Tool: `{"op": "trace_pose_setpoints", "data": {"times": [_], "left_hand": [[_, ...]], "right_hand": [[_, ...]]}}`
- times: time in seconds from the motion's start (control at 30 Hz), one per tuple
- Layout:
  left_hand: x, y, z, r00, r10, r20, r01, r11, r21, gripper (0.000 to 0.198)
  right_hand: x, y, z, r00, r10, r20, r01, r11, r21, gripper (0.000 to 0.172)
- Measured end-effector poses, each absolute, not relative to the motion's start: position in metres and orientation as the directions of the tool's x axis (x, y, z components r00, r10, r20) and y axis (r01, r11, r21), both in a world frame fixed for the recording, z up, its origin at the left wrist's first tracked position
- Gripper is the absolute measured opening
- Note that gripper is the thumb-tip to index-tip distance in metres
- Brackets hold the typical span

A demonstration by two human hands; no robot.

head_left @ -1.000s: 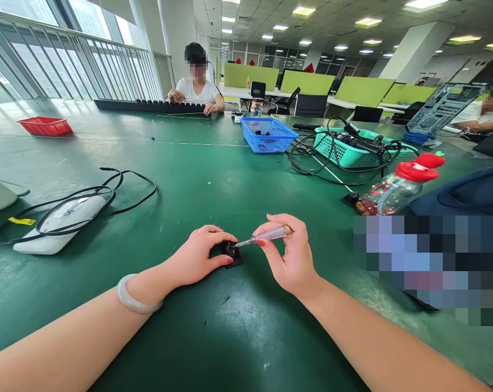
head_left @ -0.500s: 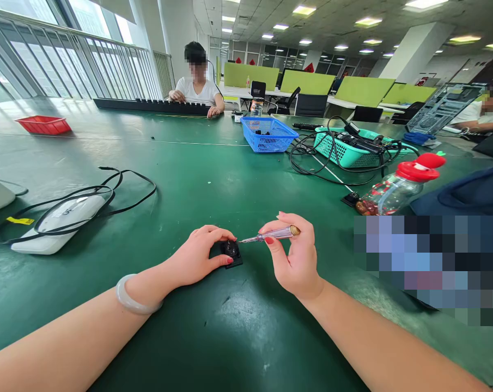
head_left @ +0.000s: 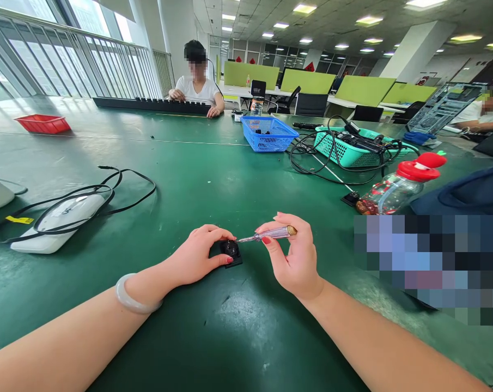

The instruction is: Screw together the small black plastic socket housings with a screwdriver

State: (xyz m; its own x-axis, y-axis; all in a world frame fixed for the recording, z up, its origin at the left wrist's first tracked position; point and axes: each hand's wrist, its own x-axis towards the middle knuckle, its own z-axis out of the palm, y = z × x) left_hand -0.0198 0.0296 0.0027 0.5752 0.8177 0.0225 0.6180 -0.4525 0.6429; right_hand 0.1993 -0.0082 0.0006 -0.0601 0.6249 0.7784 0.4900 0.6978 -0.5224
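On the green tabletop (head_left: 181, 179) lies a small black square part (head_left: 230, 250) with a rounded, shiny top; its exact kind is too small to tell. My left hand (head_left: 203, 253) grips it by its left side, thumb at the near edge and index finger at the far edge. Between the thumb and fingers of my right hand (head_left: 295, 256) is a screwdriver (head_left: 273, 234) with a clear handle. It is nearly level, and its thin tip points left, at the upper right edge of the black part. Whether the tip touches the part I cannot tell.
A white device (head_left: 62, 223) wrapped in a black cable lies to the left. Farther back are a red tray (head_left: 43, 124), a blue basket (head_left: 268, 136) and a teal basket (head_left: 344, 152) with cables. A bottle (head_left: 397, 188) lies tilted at right. A person (head_left: 197, 87) sits across the table.
My right hand has shifted slightly left, bringing the screwdriver's tip closer to the black part. My left hand keeps its grip in the same place.
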Motion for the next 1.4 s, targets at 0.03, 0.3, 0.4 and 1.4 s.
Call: {"op": "trace_pose_setpoints", "data": {"times": [0.03,0.3,0.4,1.4], "left_hand": [[-0.020,0.030,0.003,0.572,0.820,0.019,0.622,-0.449,0.642,0.033],[-0.020,0.030,0.004,0.569,0.822,0.008,0.629,-0.441,0.640,0.032],[-0.020,0.031,0.003,0.565,0.825,0.000,0.632,-0.433,0.642,0.033],[-0.020,0.030,0.003,0.556,0.831,-0.008,0.637,-0.419,0.647,0.035]], "right_hand": [[0.199,-0.008,0.001,-0.065,0.632,0.772,0.494,0.693,-0.525,0.038],[0.199,-0.007,0.003,-0.028,0.690,0.724,0.483,0.643,-0.594,0.029],[0.199,-0.006,0.003,0.029,0.748,0.663,0.432,0.588,-0.683,0.025],[0.215,0.030,-0.014,0.210,0.978,-0.006,-0.183,0.034,-0.983,0.036]]}}
